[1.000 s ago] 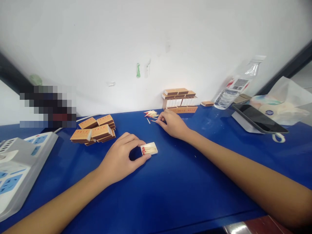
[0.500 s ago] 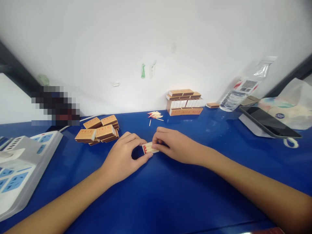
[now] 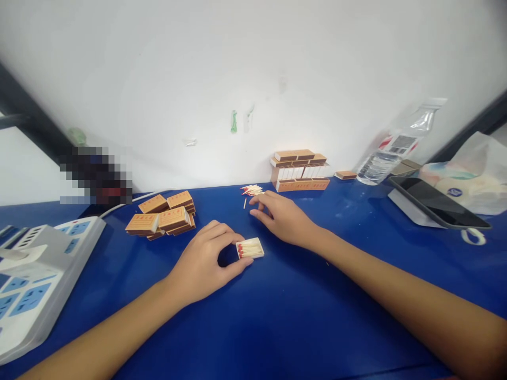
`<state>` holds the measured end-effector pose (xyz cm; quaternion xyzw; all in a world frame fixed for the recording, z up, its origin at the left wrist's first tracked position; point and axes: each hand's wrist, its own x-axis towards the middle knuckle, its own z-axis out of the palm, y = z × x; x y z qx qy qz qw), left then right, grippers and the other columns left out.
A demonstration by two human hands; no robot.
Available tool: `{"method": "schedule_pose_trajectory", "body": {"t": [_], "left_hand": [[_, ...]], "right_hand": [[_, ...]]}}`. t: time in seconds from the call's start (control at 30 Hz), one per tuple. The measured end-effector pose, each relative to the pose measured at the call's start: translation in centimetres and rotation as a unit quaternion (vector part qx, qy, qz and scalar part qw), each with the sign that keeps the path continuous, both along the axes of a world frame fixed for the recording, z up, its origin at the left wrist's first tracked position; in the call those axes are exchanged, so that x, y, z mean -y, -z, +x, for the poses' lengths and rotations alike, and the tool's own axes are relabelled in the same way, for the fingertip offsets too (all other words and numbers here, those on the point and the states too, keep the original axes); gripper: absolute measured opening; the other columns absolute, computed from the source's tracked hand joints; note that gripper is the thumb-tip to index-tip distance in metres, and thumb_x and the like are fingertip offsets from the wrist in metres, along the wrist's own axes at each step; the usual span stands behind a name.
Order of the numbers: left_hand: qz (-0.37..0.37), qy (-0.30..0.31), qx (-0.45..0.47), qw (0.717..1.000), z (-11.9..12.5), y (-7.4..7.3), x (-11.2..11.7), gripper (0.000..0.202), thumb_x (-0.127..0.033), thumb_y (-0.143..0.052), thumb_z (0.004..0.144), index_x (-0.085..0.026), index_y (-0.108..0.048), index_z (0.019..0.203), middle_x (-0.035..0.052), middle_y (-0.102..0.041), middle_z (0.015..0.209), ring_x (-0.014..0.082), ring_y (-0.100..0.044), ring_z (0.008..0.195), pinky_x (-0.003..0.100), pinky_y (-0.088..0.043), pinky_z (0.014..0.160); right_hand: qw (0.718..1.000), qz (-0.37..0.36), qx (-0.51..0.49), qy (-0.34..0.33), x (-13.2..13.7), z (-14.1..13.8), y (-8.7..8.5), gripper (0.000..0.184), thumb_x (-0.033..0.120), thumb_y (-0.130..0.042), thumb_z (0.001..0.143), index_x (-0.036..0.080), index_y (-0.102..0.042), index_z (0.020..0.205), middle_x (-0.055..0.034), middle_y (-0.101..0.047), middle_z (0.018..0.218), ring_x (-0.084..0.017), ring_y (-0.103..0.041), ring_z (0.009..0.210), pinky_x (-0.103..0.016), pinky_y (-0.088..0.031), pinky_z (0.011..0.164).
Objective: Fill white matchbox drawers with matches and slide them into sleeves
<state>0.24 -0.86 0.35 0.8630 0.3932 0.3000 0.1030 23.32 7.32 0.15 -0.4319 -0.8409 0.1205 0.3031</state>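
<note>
My left hand (image 3: 209, 258) grips a white matchbox tray (image 3: 259, 252) by its left end, thumb on the near side and fingers on the far side. Red-tipped matches (image 3: 249, 249) lie side by side in the tray, heads to the left. Beyond it, my right hand (image 3: 279, 215) is over the table, thumb and forefinger apart with nothing seen between them. Its fingertips are just short of a small heap of loose matches (image 3: 252, 189). One single match (image 3: 244, 203) lies in front of the heap.
Stacked matchboxes (image 3: 170, 217) sit at the left, behind a power strip (image 3: 75, 274). Against the wall stands a tidy matchbox stack (image 3: 303, 182), with a lone matchbox (image 3: 346, 174) beside it. At the right are a leaning water bottle (image 3: 390, 150), a phone (image 3: 431, 199) and a tissue pack (image 3: 455, 182).
My right hand has left the tray and moved away from me toward the loose matches, its fingers parting. The tray stays in my left hand, its matches now fully in view.
</note>
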Motion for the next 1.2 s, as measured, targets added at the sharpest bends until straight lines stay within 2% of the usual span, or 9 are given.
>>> {"method": "schedule_pose_trajectory", "body": {"t": [0.13, 0.23, 0.33, 0.5, 0.7, 0.8, 0.97, 1.07, 1.2], "left_hand": [[0.006, -0.001, 0.007, 1.000, 0.0, 0.0, 0.0, 0.022, -0.037, -0.076, 0.095, -0.020, -0.073, 0.109, 0.0068, -0.073, 0.101, 0.0241, -0.063, 0.094, 0.044, -0.055, 0.088], [0.009, -0.024, 0.014, 1.000, -0.1, 0.0, -0.2, 0.020, -0.035, -0.077, 0.094, -0.020, -0.073, 0.107, 0.0067, -0.072, 0.099, 0.0244, -0.063, 0.094, 0.044, -0.054, 0.087], [0.018, -0.059, 0.014, 0.998, -0.2, 0.1, -0.4, 0.020, -0.034, -0.077, 0.093, -0.019, -0.074, 0.107, 0.0065, -0.072, 0.099, 0.0248, -0.062, 0.094, 0.044, -0.054, 0.086], [0.009, -0.105, 0.010, 0.994, -0.3, 0.4, -0.6, 0.019, -0.035, -0.078, 0.092, -0.020, -0.075, 0.104, 0.0051, -0.072, 0.096, 0.0256, -0.061, 0.094, 0.044, -0.052, 0.086], [0.001, -0.087, 0.008, 0.996, -0.4, 0.4, -0.6, 0.020, -0.035, -0.078, 0.093, -0.020, -0.075, 0.105, 0.0052, -0.071, 0.095, 0.0252, -0.060, 0.093, 0.043, -0.052, 0.083], [-0.001, -0.081, 0.007, 0.997, -0.4, 0.3, -0.5, 0.021, -0.035, -0.079, 0.092, -0.020, -0.074, 0.107, 0.0056, -0.072, 0.097, 0.0256, -0.060, 0.094, 0.044, -0.053, 0.085], [-0.011, -0.072, 0.017, 0.997, -0.3, 0.4, -0.5, 0.021, -0.035, -0.079, 0.092, -0.021, -0.075, 0.107, 0.0056, -0.073, 0.099, 0.0253, -0.060, 0.094, 0.045, -0.053, 0.087], [-0.012, -0.070, 0.018, 0.997, -0.3, 0.4, -0.5, 0.020, -0.035, -0.079, 0.092, -0.021, -0.075, 0.106, 0.0057, -0.072, 0.098, 0.0255, -0.060, 0.094, 0.045, -0.053, 0.086], [-0.008, -0.076, 0.017, 0.997, -0.2, 0.5, -0.5, 0.021, -0.035, -0.079, 0.092, -0.020, -0.075, 0.106, 0.0058, -0.073, 0.098, 0.0258, -0.059, 0.095, 0.045, -0.053, 0.087]], "right_hand": [[0.989, -0.035, 0.039, 0.140, -2.2, -2.3, -0.3, 0.028, 0.045, -0.069, 0.096, 0.020, -0.065, 0.084, -0.0074, -0.073, 0.089, -0.023, -0.067, 0.084, -0.035, -0.046, 0.074], [0.982, -0.059, 0.099, 0.150, -3.1, -4.2, -0.9, 0.025, 0.036, -0.068, 0.096, 0.020, -0.064, 0.078, -0.0136, -0.076, 0.098, -0.028, -0.070, 0.091, -0.037, -0.047, 0.075], [0.982, -0.073, 0.124, 0.125, -3.1, -4.6, -1.5, 0.026, 0.022, -0.066, 0.096, 0.020, -0.061, 0.071, -0.0144, -0.076, 0.094, -0.027, -0.070, 0.086, -0.036, -0.045, 0.072], [0.993, -0.070, 0.091, 0.017, 0.5, -1.8, -2.7, 0.020, 0.027, -0.060, 0.104, 0.021, -0.062, 0.085, -0.0038, -0.071, 0.087, -0.017, -0.063, 0.076, -0.030, -0.043, 0.067], [0.981, -0.089, 0.117, -0.125, 4.1, -0.4, -2.8, 0.015, 0.024, -0.057, 0.104, 0.020, -0.063, 0.092, -0.0041, -0.067, 0.096, -0.016, -0.060, 0.078, -0.028, -0.042, 0.069], [0.990, -0.066, 0.082, -0.096, 1.9, 0.0, -2.7, 0.015, 0.028, -0.058, 0.104, 0.021, -0.066, 0.093, -0.0026, -0.068, 0.089, -0.016, -0.060, 0.077, -0.029, -0.042, 0.070], [0.988, -0.025, 0.116, 0.095, -4.4, 1.2, -1.4, 0.014, 0.030, -0.071, 0.094, 0.019, -0.067, 0.087, -0.0037, -0.068, 0.082, -0.020, -0.060, 0.075, -0.031, -0.038, 0.068], [0.986, -0.045, 0.130, 0.094, -6.1, 1.5, -0.8, 0.017, 0.027, -0.068, 0.095, 0.019, -0.065, 0.081, -0.0028, -0.066, 0.076, -0.019, -0.058, 0.069, -0.030, -0.036, 0.064], [0.989, -0.054, 0.128, 0.051, -4.2, 1.3, -1.6, 0.020, 0.025, -0.064, 0.099, 0.020, -0.062, 0.080, -0.0013, -0.064, 0.075, -0.017, -0.056, 0.068, -0.030, -0.037, 0.065]]}}
